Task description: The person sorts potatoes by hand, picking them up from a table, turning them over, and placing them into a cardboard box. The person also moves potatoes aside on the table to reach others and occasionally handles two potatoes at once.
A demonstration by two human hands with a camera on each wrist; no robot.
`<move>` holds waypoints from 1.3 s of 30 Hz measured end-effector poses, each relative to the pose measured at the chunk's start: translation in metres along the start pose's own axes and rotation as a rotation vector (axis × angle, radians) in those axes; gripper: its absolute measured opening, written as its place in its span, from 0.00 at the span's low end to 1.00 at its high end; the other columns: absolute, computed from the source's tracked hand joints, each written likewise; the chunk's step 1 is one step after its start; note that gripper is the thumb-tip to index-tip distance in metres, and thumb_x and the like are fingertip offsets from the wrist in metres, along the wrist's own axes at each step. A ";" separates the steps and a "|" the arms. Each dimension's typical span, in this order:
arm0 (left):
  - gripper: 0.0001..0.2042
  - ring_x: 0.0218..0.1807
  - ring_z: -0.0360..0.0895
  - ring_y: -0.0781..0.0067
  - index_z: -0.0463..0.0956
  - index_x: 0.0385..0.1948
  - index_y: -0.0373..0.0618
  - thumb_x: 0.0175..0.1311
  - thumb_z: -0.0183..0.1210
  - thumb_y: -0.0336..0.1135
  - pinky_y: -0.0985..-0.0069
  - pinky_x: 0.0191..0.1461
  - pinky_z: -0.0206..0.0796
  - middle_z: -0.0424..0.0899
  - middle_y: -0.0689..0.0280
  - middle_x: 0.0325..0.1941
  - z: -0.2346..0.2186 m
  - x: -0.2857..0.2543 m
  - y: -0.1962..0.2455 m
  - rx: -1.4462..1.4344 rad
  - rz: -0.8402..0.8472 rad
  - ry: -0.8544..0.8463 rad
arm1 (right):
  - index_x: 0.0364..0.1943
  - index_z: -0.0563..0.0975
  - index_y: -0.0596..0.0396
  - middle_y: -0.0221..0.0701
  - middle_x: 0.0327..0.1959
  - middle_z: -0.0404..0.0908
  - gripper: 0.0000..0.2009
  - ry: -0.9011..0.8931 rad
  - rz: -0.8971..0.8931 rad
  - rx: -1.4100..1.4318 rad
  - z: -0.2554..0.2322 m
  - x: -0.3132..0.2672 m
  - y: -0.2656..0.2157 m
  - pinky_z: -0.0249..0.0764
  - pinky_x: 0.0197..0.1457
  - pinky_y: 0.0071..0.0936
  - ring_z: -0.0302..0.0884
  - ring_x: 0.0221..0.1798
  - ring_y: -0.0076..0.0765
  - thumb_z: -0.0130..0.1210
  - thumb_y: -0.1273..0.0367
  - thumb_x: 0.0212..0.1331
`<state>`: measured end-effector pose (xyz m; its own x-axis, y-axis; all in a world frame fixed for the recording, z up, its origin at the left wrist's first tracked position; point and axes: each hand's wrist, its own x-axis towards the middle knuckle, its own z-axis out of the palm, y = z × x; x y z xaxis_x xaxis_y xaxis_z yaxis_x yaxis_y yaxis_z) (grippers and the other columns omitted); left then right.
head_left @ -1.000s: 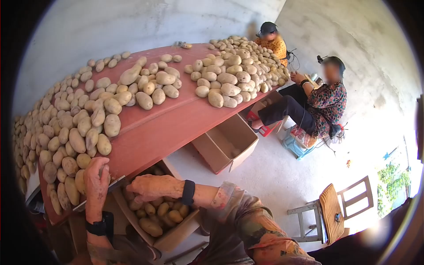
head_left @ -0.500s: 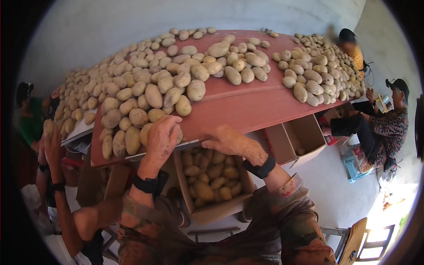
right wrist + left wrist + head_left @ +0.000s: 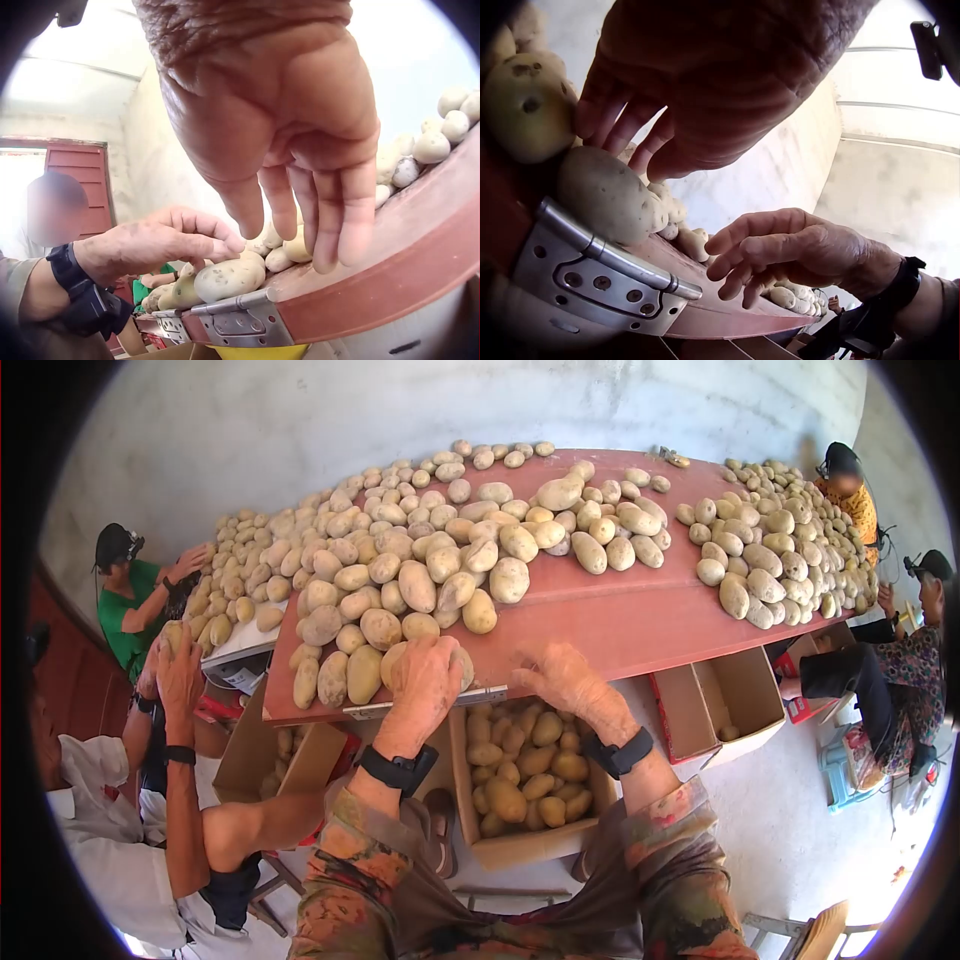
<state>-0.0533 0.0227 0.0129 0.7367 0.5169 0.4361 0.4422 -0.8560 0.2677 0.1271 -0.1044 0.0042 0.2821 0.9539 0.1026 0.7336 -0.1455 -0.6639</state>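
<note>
My left hand [image 3: 428, 678] is over the potatoes at the table's front edge, fingers loosely bent. In the left wrist view its fingertips reach down beside a pale potato [image 3: 604, 196], which lies by a metal hinge [image 3: 604, 281]. No potato is enclosed in that hand. To the right, my right hand [image 3: 565, 678] hovers over the edge of the red table [image 3: 600, 625]. Its palm is bare and the fingers [image 3: 352, 217] hang down, apart from any potato. Below, between my knees, a cardboard box [image 3: 540, 850] holds many potatoes [image 3: 508, 800].
Piled potatoes [image 3: 420, 585] cover the table's left part, with another heap [image 3: 765, 555] on the right. A cardboard box [image 3: 735, 700] with a potato inside stands at right, another box [image 3: 285, 760] at left. Other people sit at both sides; one at left holds a potato [image 3: 173, 635].
The head view has swung left, bringing people on the left into sight. My right hand has gone from over the potato box to the table edge. My left hand stays by the edge potatoes.
</note>
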 end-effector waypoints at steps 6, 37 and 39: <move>0.09 0.45 0.77 0.47 0.78 0.40 0.42 0.58 0.57 0.28 0.57 0.49 0.68 0.80 0.53 0.41 0.011 0.008 -0.026 -0.149 -0.037 0.133 | 0.37 0.78 0.56 0.46 0.32 0.82 0.09 0.026 -0.048 -0.063 0.001 0.002 0.013 0.75 0.47 0.49 0.79 0.41 0.59 0.57 0.66 0.57; 0.23 0.51 0.73 0.50 0.71 0.55 0.43 0.54 0.56 0.19 0.60 0.57 0.63 0.78 0.55 0.44 0.001 -0.004 -0.016 -0.179 0.168 -0.136 | 0.49 0.76 0.61 0.43 0.40 0.81 0.18 -0.042 0.098 0.373 0.016 0.019 -0.021 0.78 0.47 0.38 0.81 0.42 0.43 0.63 0.69 0.54; 0.22 0.49 0.74 0.49 0.71 0.54 0.41 0.55 0.56 0.19 0.61 0.54 0.65 0.78 0.54 0.45 0.006 -0.001 -0.014 -0.281 0.151 -0.143 | 0.48 0.76 0.61 0.43 0.41 0.81 0.17 -0.034 0.123 0.403 0.019 0.017 -0.014 0.79 0.44 0.38 0.81 0.40 0.43 0.62 0.69 0.55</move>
<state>-0.0575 0.0337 0.0037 0.8561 0.3613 0.3694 0.1789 -0.8779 0.4441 0.1097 -0.0810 0.0016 0.3270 0.9449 -0.0151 0.3936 -0.1507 -0.9068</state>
